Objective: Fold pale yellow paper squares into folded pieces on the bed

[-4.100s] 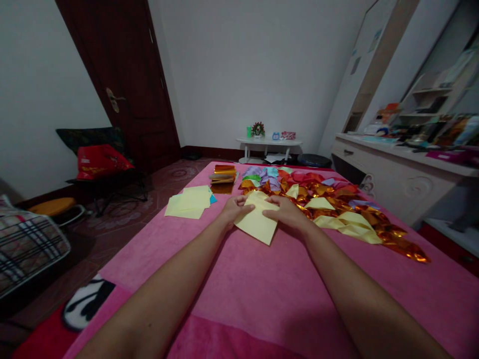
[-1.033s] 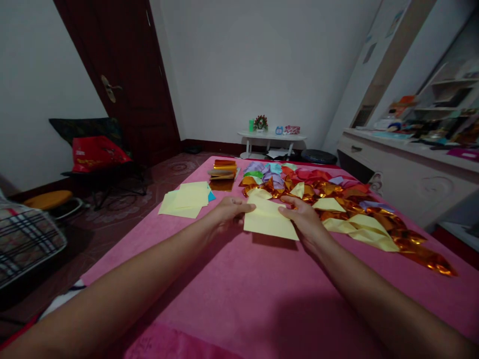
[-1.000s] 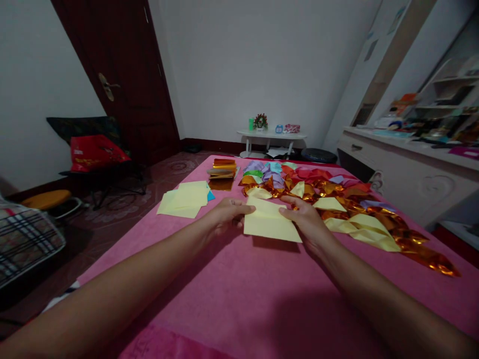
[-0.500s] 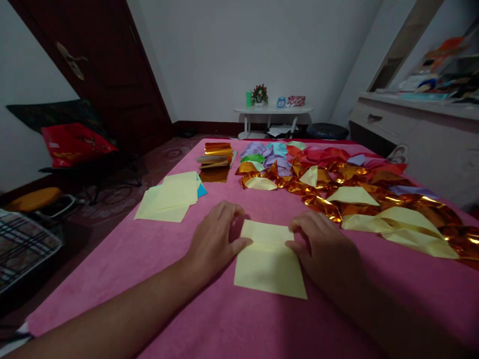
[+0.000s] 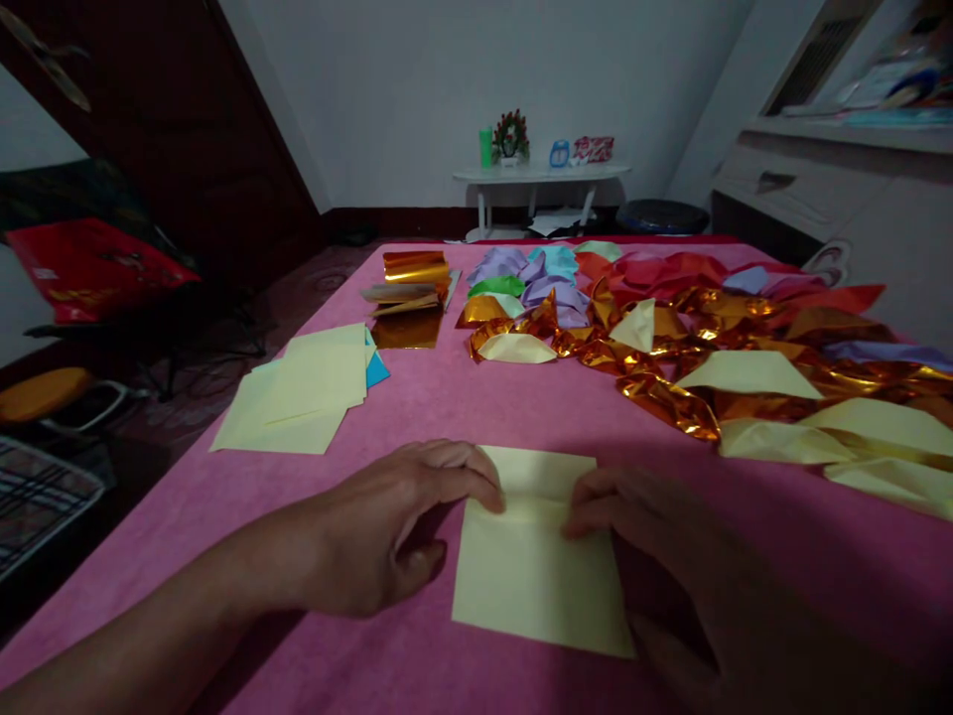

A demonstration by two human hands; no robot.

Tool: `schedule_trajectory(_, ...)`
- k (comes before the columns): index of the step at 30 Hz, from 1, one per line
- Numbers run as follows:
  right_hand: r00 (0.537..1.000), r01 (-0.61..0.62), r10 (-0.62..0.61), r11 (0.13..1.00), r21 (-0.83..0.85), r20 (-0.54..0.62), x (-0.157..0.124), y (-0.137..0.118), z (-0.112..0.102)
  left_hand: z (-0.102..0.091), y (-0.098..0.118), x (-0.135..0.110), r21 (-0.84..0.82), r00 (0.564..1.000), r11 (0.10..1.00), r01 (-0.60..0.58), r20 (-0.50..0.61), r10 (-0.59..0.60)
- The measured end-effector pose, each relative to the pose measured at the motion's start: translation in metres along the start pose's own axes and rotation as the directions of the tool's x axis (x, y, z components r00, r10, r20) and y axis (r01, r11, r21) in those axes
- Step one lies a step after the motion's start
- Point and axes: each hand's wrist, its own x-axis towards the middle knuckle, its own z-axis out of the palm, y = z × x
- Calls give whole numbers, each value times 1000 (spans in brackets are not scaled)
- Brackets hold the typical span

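A pale yellow paper sheet lies on the pink blanket in front of me, its far edge folded over. My left hand rests at the sheet's left side, fingers curled, fingertips pressing on the fold. My right hand presses the fold from the right side with bent fingers. Both hands hold the sheet down against the blanket.
A stack of flat yellow sheets with a blue one lies at the left. Gold foil sheets sit beyond. A heap of folded gold, yellow, purple and red paper pieces fills the right. A small white table stands by the far wall.
The sheet came down from being held above the blanket to lying flat near me. Both hands moved closer with it and now press its fold. The camera tilted down.
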Motion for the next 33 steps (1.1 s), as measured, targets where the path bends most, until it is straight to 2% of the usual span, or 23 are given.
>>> schedule_trajectory(8,999,-19,17,997,71,28,1,1,1,3,-10,0,-34,1000,999,6,14,-6)
schedule_trajectory(10,999,2,-5,996,89,33,2,2,2,7,-11,3,-54,1000,998,-14,-24,13)
schedule_trajectory(14,1000,12,-12,993,116,1,4,3,4,18,-13,11,-131,985,991,-38,-173,15)
schedule_trajectory(20,995,-99,102,978,186,-4,5,5,4,24,-12,13,-212,962,973,-92,-272,32)
schedule_trajectory(23,989,-124,136,972,198,-48,5,6,5,26,-8,13,-205,945,978,-46,-326,-24)
schedule_trajectory(27,975,-186,205,964,192,-83,5,5,8,32,-6,13,-213,929,975,67,-344,-139)
schedule_trajectory(31,965,-248,257,958,141,-50,7,4,9,37,-6,15,-219,898,965,142,-383,-218)
schedule_trajectory(33,963,-264,269,957,124,-29,8,4,10,36,-6,16,-221,898,965,143,-381,-221)
